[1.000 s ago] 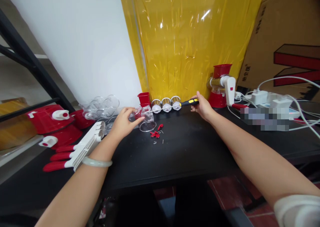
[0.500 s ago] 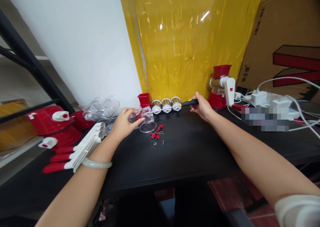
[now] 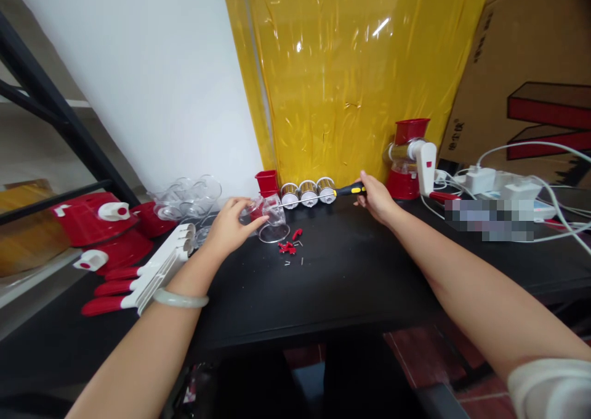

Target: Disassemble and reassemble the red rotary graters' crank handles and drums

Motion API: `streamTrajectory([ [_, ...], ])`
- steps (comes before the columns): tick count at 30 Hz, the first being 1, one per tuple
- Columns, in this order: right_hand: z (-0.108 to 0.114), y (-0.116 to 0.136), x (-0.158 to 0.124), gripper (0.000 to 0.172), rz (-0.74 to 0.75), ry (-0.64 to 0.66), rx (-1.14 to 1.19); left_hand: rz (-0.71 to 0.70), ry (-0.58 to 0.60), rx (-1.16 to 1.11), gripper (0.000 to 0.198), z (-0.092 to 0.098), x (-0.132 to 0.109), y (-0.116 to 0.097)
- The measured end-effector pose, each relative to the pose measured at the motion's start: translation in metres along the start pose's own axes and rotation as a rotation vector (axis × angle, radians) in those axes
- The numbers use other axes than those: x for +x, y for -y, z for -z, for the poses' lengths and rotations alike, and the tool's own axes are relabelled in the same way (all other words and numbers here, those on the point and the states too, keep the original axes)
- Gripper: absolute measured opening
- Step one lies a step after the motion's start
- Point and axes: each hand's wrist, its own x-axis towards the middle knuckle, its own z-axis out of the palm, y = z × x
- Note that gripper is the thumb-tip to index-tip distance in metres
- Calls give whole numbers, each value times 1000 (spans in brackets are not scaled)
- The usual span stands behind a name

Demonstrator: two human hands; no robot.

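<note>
I'm counting three metal drums point(image 3: 308, 194), three loose crank handles point(image 3: 161, 258), but just one screwdriver point(image 3: 346, 191) and one bangle point(image 3: 180, 300)

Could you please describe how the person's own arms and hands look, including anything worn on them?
The left hand and right hand are both without gloves. A smooth, rounded, pale greenish bangle circles the left wrist. Both forearms are bare; a whitish sleeve shows on the right arm, at the picture's lower corner.
</note>
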Motion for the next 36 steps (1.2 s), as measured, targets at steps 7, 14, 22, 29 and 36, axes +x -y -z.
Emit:
streamTrajectory([
  [7,1,5,-3,30,-17,41,113,-4,6,3,47,1,1,0],
  [14,1,0,0,37,-26,16,-25,8,15,7,48,1,0,0],
  [22,0,7,-5,29,-36,41,142,11,13,9,45,2,0,-3],
  [29,2,1,0,45,-3,7,-45,-4,5,14,47,1,1,-1],
  [36,0,8,-5,26,-11,42,98,14,27,9,47,2,0,-2],
])
